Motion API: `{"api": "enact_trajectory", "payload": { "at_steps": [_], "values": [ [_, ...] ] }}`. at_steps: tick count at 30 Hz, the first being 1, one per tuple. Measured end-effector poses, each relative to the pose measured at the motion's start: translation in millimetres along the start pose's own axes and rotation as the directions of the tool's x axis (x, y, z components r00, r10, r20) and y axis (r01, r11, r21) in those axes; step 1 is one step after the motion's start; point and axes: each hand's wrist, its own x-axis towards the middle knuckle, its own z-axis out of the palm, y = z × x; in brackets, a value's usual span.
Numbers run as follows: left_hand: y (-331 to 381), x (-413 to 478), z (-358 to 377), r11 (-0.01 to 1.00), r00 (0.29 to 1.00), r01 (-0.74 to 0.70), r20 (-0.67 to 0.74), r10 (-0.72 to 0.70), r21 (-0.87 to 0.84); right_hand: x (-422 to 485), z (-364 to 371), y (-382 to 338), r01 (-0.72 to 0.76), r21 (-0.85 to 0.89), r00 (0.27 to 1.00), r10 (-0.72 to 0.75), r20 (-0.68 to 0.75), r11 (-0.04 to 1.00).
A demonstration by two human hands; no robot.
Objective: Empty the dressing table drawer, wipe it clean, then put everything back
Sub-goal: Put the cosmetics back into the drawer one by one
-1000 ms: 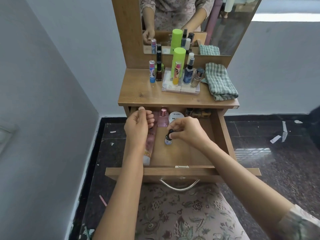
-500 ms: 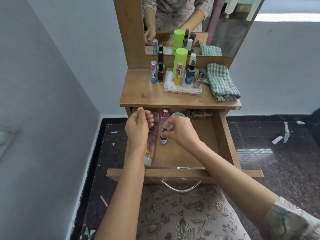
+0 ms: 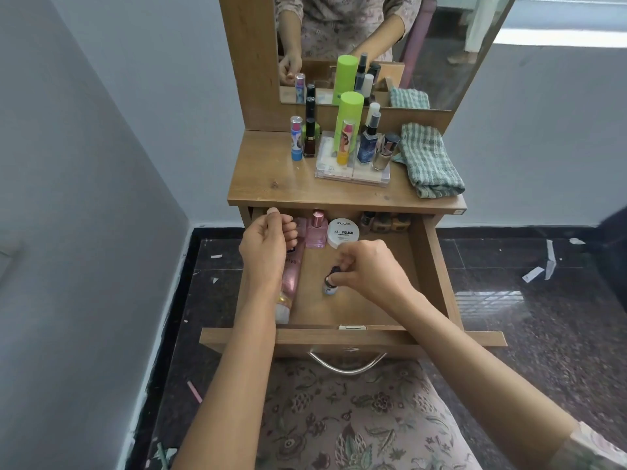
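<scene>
In the head view, the right hand point(image 3: 369, 269) pinches the cap of the small bottle point(image 3: 329, 288) in the middle of the drawer point(image 3: 437, 276). The left hand point(image 3: 268, 245), at its 10 o'clock, is curled and seems empty. Held only by the cap, the bottle may slip and tip over.

A: What is in the drawer point(image 3: 437, 276)?
B: A tube point(image 3: 292, 278) lies along the left side, a small bottle point(image 3: 329, 287) in the middle, a round tub point(image 3: 343, 232) at the back.
A: And on the table top point(image 3: 271, 174)?
B: A tray point(image 3: 353, 180) of bottles, with a cloth point(image 3: 429, 161) to its right.
</scene>
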Motion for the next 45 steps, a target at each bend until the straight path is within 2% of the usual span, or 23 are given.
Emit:
{"api": "enact_trajectory", "payload": {
  "at_steps": [4, 7, 11, 20, 42, 45],
  "values": [
    [1.3, -0.7, 0.3, 1.0, 1.0, 0.006, 0.007, -0.006, -0.001, 1.1, -16.4, 18.1, -0.1, -0.028, 0.988, 0.096, -0.119, 0.995],
    [0.9, -0.4, 0.2, 1.0, 1.0, 0.005, 0.021, -0.005, 0.01, -0.2, -28.2, 30.1, -0.145, -0.026, 0.978, 0.139, -0.154, 0.989],
    [-0.4, -0.5, -1.0, 1.0, 1.0, 0.004, 0.027, -0.004, 0.014, -5.3, -38.6, 40.0, -0.184, -0.059, 0.975, 0.174, -0.137, 0.981],
    [-1.1, -0.6, -1.4, 1.0, 0.999, 0.001, 0.043, -0.002, 0.019, -28.0, -54.1, 56.3, -0.224, -0.29, 0.971, 0.188, -0.147, 0.93],
    [0.0, -1.9, -0.9, 0.999, 0.999, 0.022, 0.049, -0.024, 0.048, -43.0, -64.9, 57.6, -0.275, -0.435, 0.961, 0.261, -0.093, 0.858],
    [-0.8, -1.3, -1.0, 0.998, 0.998, 0.023, 0.06, -0.026, 0.063, -42.6, -73.3, 47.1, -0.21, -0.422, 0.978, 0.182, -0.105, 0.882]
  ]
}}
